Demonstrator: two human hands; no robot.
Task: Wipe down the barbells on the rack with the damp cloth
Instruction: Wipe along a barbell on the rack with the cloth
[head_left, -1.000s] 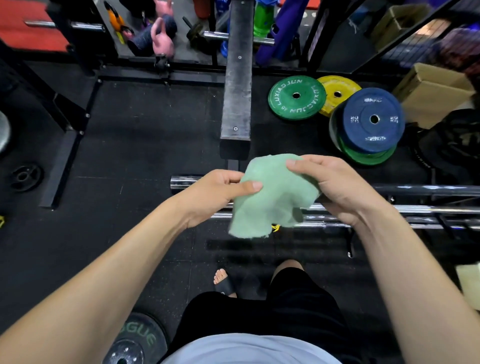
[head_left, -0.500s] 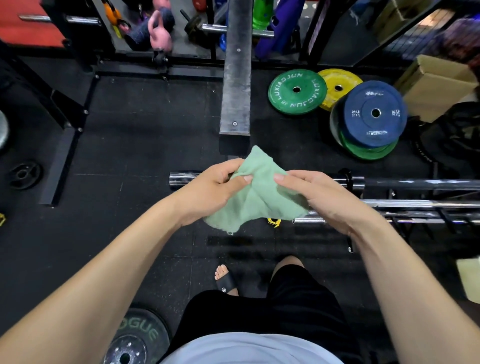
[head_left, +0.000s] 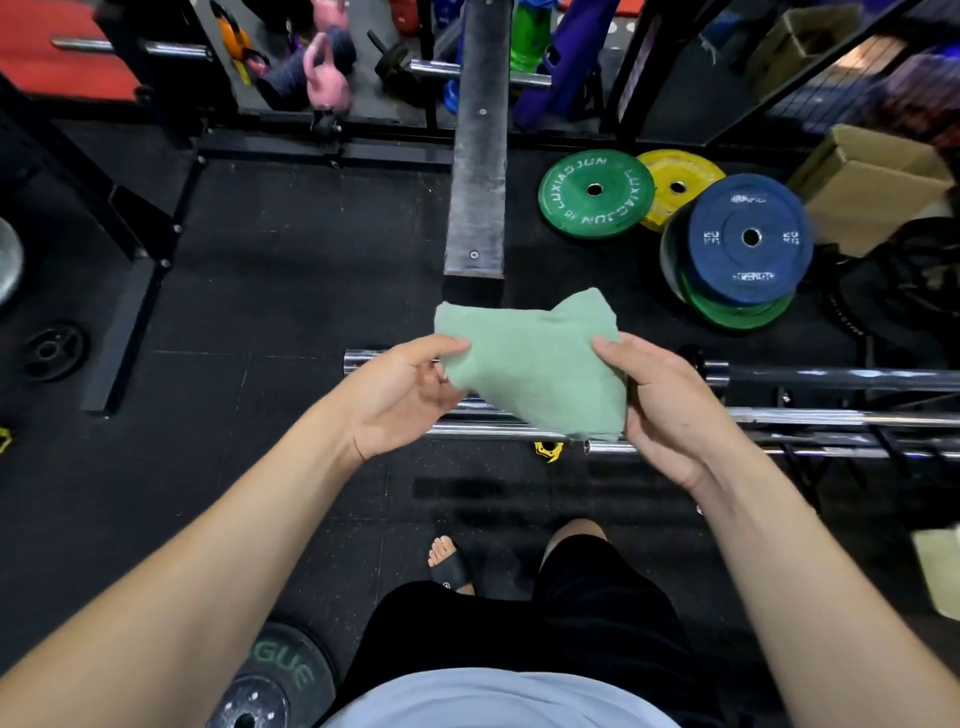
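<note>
A pale green cloth (head_left: 535, 364) is spread out flat between both hands, above the barbells. My left hand (head_left: 400, 395) pinches its left edge with thumb on top. My right hand (head_left: 670, 410) holds its right edge, thumb over the cloth. Several chrome barbells (head_left: 810, 415) lie side by side on a low black rack (head_left: 883, 441) stretching to the right; their left ends are partly hidden by the cloth and hands. The farthest bar's sleeve (head_left: 363, 359) sticks out to the left of my left hand.
Green (head_left: 596, 193), yellow (head_left: 680, 182) and blue (head_left: 748, 239) weight plates lie at the back right, beside cardboard boxes (head_left: 872, 187). A grey bench (head_left: 478, 140) runs away ahead. A black plate (head_left: 270, 686) sits near my feet, a small one (head_left: 52, 351) at left.
The cloth was bunched between my hands and is now opened out flat. Both hands moved apart, each keeping hold of an edge.
</note>
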